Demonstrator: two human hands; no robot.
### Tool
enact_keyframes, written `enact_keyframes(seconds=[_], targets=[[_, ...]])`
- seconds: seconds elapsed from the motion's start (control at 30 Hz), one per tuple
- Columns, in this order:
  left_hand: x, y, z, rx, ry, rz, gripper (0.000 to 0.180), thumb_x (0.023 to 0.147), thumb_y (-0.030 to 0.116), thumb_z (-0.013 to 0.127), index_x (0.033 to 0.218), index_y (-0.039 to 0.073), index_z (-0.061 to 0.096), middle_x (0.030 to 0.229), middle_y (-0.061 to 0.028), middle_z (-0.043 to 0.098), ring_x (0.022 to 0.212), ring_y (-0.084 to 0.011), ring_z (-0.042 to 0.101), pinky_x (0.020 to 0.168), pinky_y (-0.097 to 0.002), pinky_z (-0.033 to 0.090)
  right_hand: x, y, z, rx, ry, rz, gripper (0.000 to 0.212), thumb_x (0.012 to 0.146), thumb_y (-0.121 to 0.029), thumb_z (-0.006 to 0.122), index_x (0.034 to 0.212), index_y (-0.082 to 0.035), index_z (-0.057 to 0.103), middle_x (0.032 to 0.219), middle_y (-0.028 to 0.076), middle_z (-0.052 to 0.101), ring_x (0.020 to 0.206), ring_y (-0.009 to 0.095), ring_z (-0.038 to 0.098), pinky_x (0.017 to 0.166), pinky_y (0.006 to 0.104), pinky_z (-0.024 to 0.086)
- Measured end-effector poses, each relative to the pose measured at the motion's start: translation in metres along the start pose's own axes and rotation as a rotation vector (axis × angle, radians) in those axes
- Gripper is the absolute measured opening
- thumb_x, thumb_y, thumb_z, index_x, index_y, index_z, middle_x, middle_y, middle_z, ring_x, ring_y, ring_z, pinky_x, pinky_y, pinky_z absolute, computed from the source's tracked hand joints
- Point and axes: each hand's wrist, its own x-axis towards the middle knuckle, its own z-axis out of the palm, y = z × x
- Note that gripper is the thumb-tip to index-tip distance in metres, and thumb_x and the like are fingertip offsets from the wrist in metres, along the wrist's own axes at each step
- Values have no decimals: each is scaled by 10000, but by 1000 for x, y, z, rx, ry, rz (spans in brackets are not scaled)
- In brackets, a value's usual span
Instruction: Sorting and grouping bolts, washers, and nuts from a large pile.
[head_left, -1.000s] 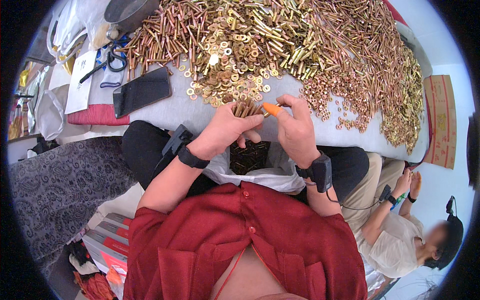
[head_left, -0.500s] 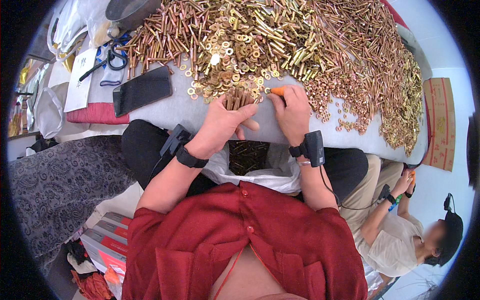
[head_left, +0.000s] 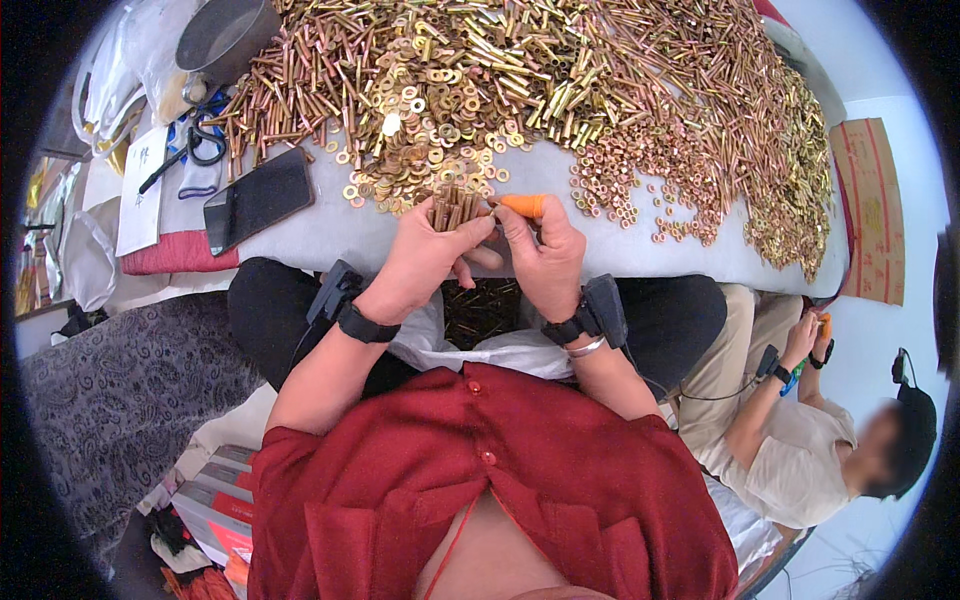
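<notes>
Your right hand [head_left: 548, 255] has come back from the edge of the washers [head_left: 405, 165], and its fingertips now sit just beside your left thumb. Your left hand [head_left: 425, 250] grasps a bundle of bolts [head_left: 455, 208], their long axes pointing roughly away from your body, tops past the fingers. That bundle lies just left of your right thumb and index finger, which wears an orange finger cover [head_left: 522, 205]; these are nearly pinched together, but you cannot tell from here whether a small piece sits between them. Beyond your hands, the washers spread ahead of the left one, nearer to it, while the nuts [head_left: 605, 185] lie ahead and to the right of the right one. Below both hands, between your forearms, a white sack [head_left: 500, 358] gapes open.
</notes>
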Motion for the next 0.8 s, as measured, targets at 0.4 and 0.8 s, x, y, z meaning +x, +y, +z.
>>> enact_keyframes(seconds=[0.4,0.8], targets=[[1,0,5,57,77,47,274,881,135,642,1102,-3,558,942,-113,668,726,-195,692,429,-237,510,44,10,-53,-976,169,-361,175,802,-154,683,924,-35,646,871,110,604,825,299,560,735,399,444],[1,3,5,38,131,58,255,867,109,654,1049,-24,535,891,-98,644,688,-175,686,397,-230,505,60,24,-46,-1057,27,-322,179,787,-44,596,958,-55,645,883,119,588,839,301,543,746,416,437]])
